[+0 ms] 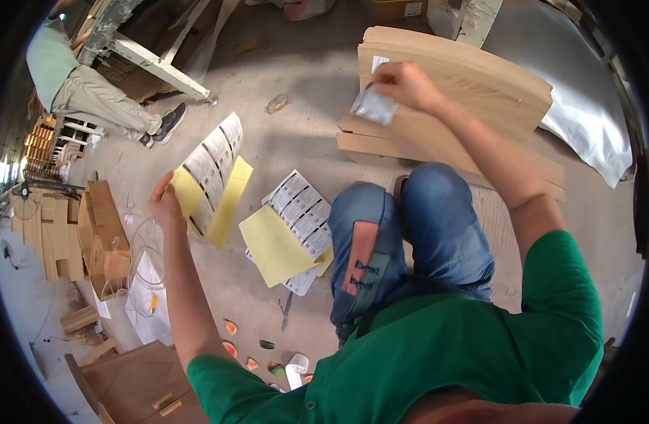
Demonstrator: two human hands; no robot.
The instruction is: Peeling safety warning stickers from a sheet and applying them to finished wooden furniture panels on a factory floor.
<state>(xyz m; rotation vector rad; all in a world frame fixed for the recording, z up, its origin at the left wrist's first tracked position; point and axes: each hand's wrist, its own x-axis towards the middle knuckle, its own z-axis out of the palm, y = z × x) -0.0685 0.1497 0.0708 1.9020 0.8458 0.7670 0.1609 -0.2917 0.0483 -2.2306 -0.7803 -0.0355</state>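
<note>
My left hand [166,201] is closed on the edge of a printed sheet [213,157] with yellow paper strips [230,201] on it, raised above the floor at the left. In my right hand [411,85] is a small silvery plastic packet [374,105], pinched by its top and blurred by motion. That packet hangs in front of stacked wooden panels [465,85]; a white label [379,63] on the top panel is just behind my fingers. On the floor left of my knees lie more printed sheets [301,205], partly covered by yellow paper [271,246].
Silver sheeting [586,92] lies beyond the panels at right. Another person [91,92] stands at the far left beside a metal frame [158,67]. Cardboard boxes [102,233], coiled tubing [146,265] and wooden pieces lie at left. Several melon rinds [230,348] litter the floor near me.
</note>
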